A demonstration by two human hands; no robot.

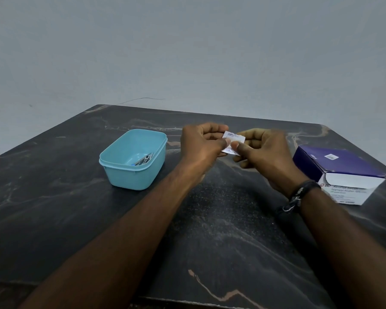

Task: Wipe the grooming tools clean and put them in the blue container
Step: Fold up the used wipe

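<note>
A small white alcohol swab packet (233,139) is pinched between both hands above the middle of the table. My left hand (201,143) grips its left edge with thumb and fingers. My right hand (261,150) grips its right edge the same way. The blue container (114,161) stands on the table to the left of my left hand, open at the top. Inside it lie metal grooming tools (144,159), against the right inner wall; their exact kinds are too small to tell.
A purple and white box of alcohol swabs (341,175) sits at the right edge of the dark marble-patterned table (221,230). A grey wall rises behind the table's far edge. A dark bracelet circles my right wrist.
</note>
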